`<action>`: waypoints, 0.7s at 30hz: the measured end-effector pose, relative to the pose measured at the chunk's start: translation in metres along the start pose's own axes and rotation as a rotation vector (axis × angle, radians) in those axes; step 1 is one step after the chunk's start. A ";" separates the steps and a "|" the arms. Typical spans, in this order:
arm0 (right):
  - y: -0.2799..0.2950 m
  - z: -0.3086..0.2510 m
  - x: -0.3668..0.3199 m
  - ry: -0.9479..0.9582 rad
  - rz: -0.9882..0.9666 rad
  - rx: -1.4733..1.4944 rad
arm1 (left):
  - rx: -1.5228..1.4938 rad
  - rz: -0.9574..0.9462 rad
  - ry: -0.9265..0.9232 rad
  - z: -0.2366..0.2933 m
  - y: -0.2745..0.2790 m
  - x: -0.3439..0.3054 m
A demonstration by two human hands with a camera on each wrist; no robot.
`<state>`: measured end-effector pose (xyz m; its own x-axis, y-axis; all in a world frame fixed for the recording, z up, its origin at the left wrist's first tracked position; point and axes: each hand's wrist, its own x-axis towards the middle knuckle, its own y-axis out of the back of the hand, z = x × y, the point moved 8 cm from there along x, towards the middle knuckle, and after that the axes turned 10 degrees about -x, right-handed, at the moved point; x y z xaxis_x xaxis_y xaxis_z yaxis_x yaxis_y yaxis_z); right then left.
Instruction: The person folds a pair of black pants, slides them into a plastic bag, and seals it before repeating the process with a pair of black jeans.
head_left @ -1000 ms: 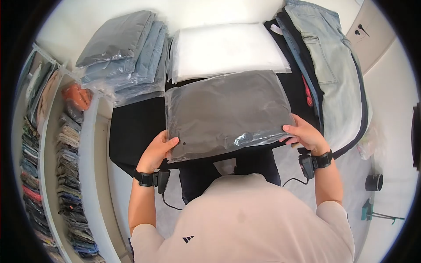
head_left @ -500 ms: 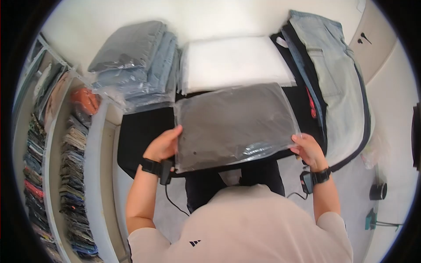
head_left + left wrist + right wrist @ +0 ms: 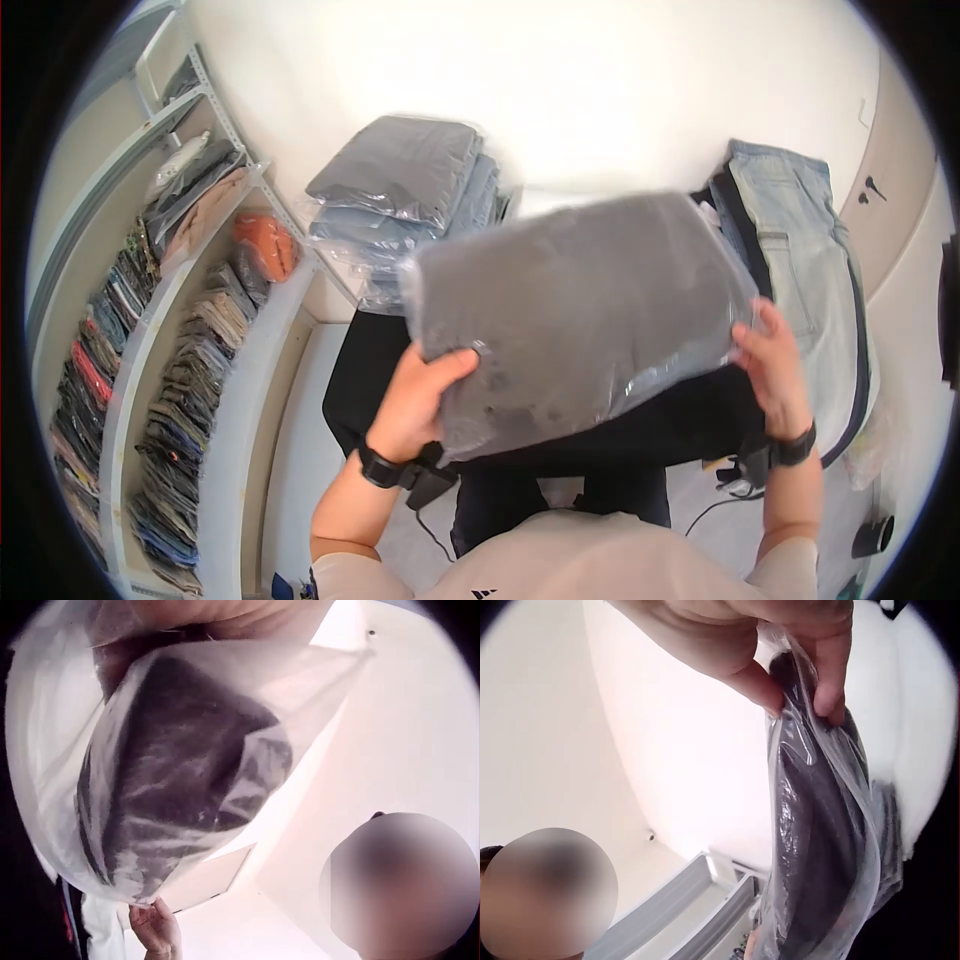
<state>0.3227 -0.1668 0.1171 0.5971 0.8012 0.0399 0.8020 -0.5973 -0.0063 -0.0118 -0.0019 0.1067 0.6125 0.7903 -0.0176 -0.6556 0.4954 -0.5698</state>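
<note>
A dark grey folded garment in a clear plastic bag is held up, tilted, between both hands over the black table cover. My left hand grips its near left corner, thumb on top and the other fingers hidden underneath. At the right edge my right hand pinches the bag; the right wrist view shows thumb and fingers on opposite faces of the plastic. Seen from the left wrist, the garment sits inside loose, creased plastic.
Behind on the left rises a stack of bagged grey and blue garments. Light-wash jeans lie over the table's right side. Shelves packed with folded clothes line the left. A white stack is mostly hidden behind the raised bag.
The bagged garment has been lifted from low over the table, nearer the camera, and now covers most of the white stack. Both hands rose with it. The head view has tipped upward.
</note>
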 end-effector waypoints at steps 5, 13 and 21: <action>-0.105 -0.106 0.114 0.225 -0.239 0.106 | 0.084 0.142 -0.396 0.127 0.004 0.017; -0.306 -0.171 0.340 0.478 -0.255 -0.011 | 0.018 0.366 -0.737 0.256 0.054 0.121; -0.445 -0.044 0.227 0.303 -0.572 -0.266 | -0.119 0.501 -0.539 0.190 0.155 0.194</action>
<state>0.1008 0.2789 0.1731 0.0198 0.9703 0.2410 0.9339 -0.1040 0.3422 -0.0783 0.2968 0.1707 -0.0685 0.9937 0.0890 -0.7281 0.0112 -0.6854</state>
